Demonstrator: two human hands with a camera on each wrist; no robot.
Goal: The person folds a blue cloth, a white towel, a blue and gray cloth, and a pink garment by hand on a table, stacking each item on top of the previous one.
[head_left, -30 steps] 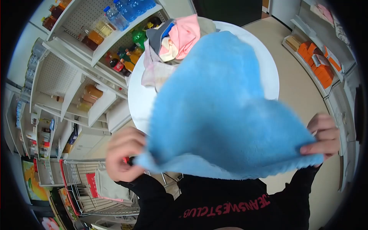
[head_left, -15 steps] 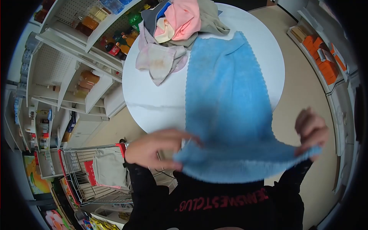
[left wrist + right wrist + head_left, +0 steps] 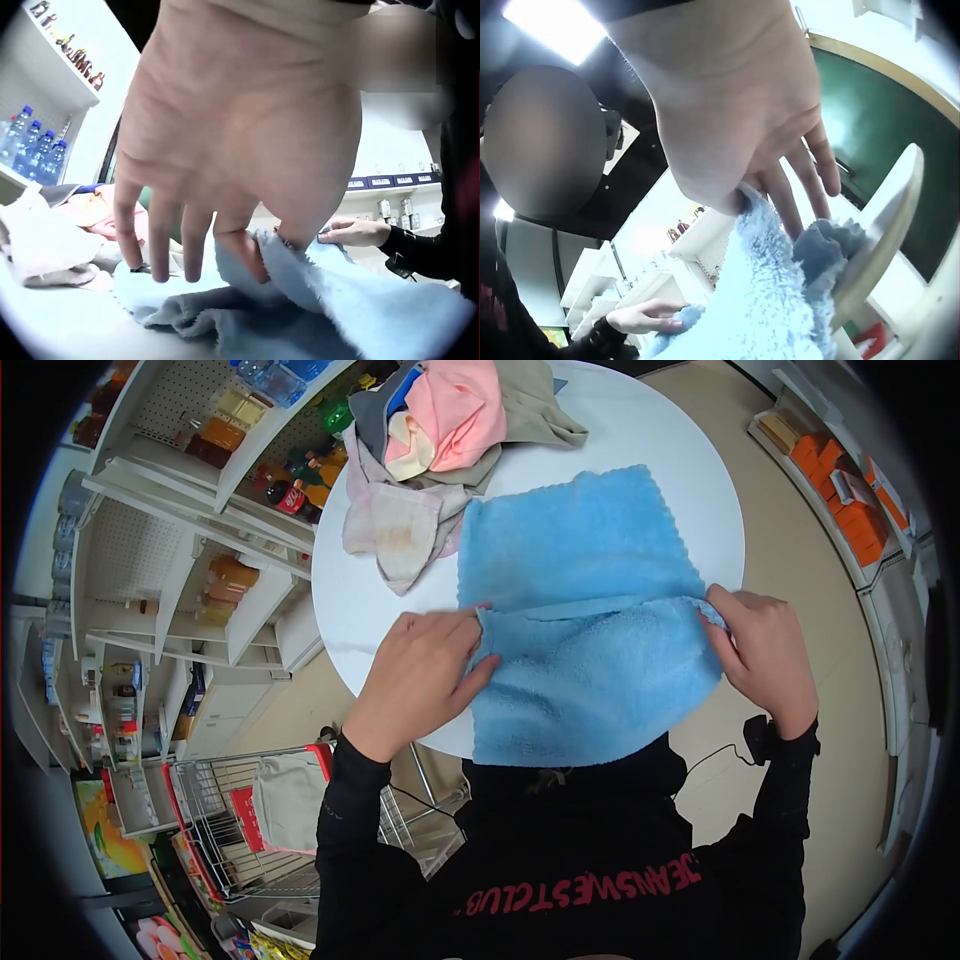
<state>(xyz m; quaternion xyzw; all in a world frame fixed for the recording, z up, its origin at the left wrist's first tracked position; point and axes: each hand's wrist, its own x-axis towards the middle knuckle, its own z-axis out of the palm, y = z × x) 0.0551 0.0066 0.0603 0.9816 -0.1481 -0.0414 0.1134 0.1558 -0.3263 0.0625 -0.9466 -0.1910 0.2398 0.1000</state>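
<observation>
Head view: the left hand [image 3: 425, 670] pinches one corner of a blue cloth [image 3: 590, 680] between thumb and index finger, a narrow grip, and the right hand [image 3: 765, 650] pinches the opposite corner the same way. The held edge runs between them across the middle of the frame, lying over the flat far part of the cloth, while the near part bulges toward the person's black top [image 3: 580, 860] and reaches past the near rim of the round white table [image 3: 375, 625].

In the left wrist view, the fluffy edge is caught between the thumb and index finger, and the other fingers extend downward, apart from one another. In the right wrist view, the cloth comes up between thumb and fingers, with the remaining fingers stretched out.

Just beside the blue cloth, toward the upper left, lies a pale cloth with a brownish stain [image 3: 400, 535]. Behind it are a pink cloth [image 3: 465, 415], a dark grey cloth [image 3: 372, 418] and a grey-green cloth [image 3: 540, 405], heaped together. At lower left a shopping cart [image 3: 200, 850] holds a folded light cloth [image 3: 285, 800]. Shelves with bottles [image 3: 225, 435] fill the upper left; orange boxes [image 3: 850, 525] sit on a shelf at upper right.
</observation>
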